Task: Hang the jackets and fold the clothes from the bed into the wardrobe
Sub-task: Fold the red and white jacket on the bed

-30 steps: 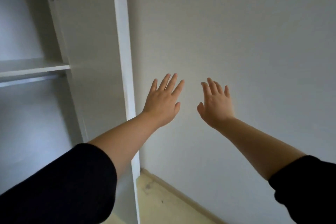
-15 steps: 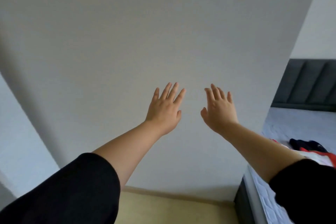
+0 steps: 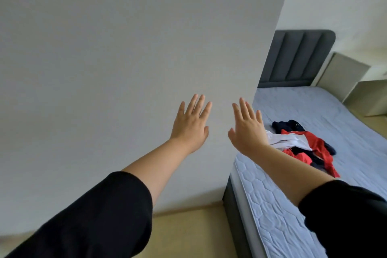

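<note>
Crumpled red, white and navy clothes [image 3: 301,146] near bed [image 3: 345,115] left edge: soft, light; gather bunched folds. Left hand [image 3: 191,126], right hand [image 3: 247,130] spread, empty.

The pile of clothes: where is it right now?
In the head view the pile of clothes lies on the right, on the bed's blue mattress near its left edge, just beyond the open right hand.

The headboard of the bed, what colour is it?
The headboard is dark grey with vertical padded panels, seen in the head view, the only one.
</note>
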{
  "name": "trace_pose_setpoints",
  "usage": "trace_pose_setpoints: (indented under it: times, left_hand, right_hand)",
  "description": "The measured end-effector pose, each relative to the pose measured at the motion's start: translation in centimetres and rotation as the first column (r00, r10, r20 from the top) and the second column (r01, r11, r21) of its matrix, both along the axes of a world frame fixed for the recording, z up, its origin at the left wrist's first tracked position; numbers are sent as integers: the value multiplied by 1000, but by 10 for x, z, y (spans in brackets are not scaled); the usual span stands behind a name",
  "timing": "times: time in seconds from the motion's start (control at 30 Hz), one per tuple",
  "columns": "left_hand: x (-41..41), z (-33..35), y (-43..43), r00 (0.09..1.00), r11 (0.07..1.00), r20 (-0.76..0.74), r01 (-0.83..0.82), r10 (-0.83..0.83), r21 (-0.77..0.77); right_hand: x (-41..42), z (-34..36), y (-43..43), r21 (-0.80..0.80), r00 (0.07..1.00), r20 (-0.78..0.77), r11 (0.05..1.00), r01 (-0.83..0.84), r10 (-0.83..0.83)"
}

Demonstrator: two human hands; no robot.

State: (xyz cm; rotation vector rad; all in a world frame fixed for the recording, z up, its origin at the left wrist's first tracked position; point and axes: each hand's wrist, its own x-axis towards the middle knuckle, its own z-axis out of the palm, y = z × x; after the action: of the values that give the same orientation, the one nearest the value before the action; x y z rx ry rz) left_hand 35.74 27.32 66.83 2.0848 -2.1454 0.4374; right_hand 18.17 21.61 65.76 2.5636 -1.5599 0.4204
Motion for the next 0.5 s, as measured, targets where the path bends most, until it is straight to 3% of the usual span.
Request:
trace_pose_setpoints:
  times: [0.5]
  left_hand:
    - [-87,-147,-133,995,972,-97,9,14,233]
  right_hand:
    - [-81,-145,-143,211,996,-71,977,-29,45]
